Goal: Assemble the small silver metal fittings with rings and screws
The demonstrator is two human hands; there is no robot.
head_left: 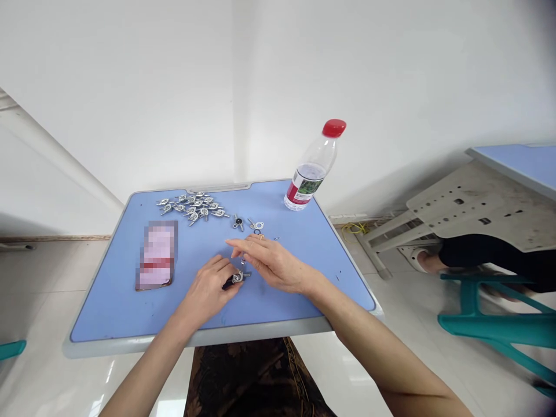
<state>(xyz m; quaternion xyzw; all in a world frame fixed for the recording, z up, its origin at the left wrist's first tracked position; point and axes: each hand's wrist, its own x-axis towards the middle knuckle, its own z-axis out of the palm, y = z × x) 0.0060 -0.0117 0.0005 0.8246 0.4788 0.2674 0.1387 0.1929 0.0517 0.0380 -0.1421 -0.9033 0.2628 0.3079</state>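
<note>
Nearest the viewer, dark patterned cloth [247, 379] shows below the edge of a light blue desk [295, 307], and two bare forearms reach over it. Near the front of the desktop, the left hand [209, 285] is closed narrowly around a small silver metal piece [237, 277] with a dark part beside it, held low at the desktop between the two hands. The right hand [273, 262] arches just above and beyond it, fingers extended and thumb below them; a small shiny bit [242, 262] is near its fingertips, but whether they grip it cannot be told. To the left lies a pixelated phone [157, 255]. Past the right hand are a black ring [257, 231], a flat metal plate [259, 225] and a metal part with a black centre [238, 222]. Farther back on the left is a loose pile of silver metal parts [195, 204]; at the back right stands a red-capped clear bottle [309, 174], partly filled. Off to the right are a teal stool [499, 324], a person's foot [428, 262] and another desk [490, 202]. A white wall [174, 87] rises behind
</note>
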